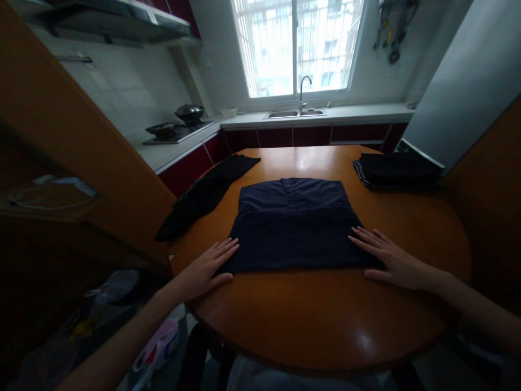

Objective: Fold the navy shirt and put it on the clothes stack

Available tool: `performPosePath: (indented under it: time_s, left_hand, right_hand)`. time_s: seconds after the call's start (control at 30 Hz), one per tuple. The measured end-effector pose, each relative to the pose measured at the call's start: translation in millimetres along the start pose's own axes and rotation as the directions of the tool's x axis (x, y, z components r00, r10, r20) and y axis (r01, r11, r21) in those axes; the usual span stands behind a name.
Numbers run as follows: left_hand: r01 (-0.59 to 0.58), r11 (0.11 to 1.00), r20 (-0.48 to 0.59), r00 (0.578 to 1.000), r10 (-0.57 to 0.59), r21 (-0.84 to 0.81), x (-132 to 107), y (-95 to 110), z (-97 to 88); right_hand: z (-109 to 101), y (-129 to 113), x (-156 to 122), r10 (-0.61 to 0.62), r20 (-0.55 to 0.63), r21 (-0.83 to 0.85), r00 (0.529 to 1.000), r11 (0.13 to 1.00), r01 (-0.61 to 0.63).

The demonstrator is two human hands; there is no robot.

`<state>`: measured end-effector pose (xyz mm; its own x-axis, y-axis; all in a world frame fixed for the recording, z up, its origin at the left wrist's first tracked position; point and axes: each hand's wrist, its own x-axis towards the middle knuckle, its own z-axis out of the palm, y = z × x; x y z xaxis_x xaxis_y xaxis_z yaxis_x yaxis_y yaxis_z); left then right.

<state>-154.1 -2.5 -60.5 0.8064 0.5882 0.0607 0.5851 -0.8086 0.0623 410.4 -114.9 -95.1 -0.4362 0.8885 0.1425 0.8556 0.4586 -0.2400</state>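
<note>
Dark navy garment, folded over, lying flat, far part wrinkled, on wooden table

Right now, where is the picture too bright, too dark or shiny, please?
Head view: the white-framed glass window is washed out by daylight; head view: the glossy brown wooden table shows glare near its front edge and far end; head view: the folded navy-blue fabric loses detail in its dark nearer half.

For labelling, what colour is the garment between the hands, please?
The garment is dark navy in the head view.
</note>
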Motion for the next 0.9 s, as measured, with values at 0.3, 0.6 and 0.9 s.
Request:
performPosePath:
  time_s: [0.3,0.6,0.9]
  left_hand:
    - [-0.130,0.990,-0.147,0.980,0.136,0.054,-0.1,3.4,1.4]
    - [-0.027,0.960,-0.062,0.998,0.011,-0.278,-14.1,24.4,-42.8]
    - [0.247,0.790,0.004,0.955,-0.296,-0.562,15.2,5.1,-106.5]
  right_hand:
    - [-7.7,17.5,-3.7,-0.237,-0.208,-0.102,0.949,0.970,0.220]
    - [-43.7,4.2,-27.2,-0.056,-0.121,0.263,0.991,0.961,0.086]
    - [-97.9,5.6,15.1,0.436,-0.253,0.638,0.863,0.746,-0.190]
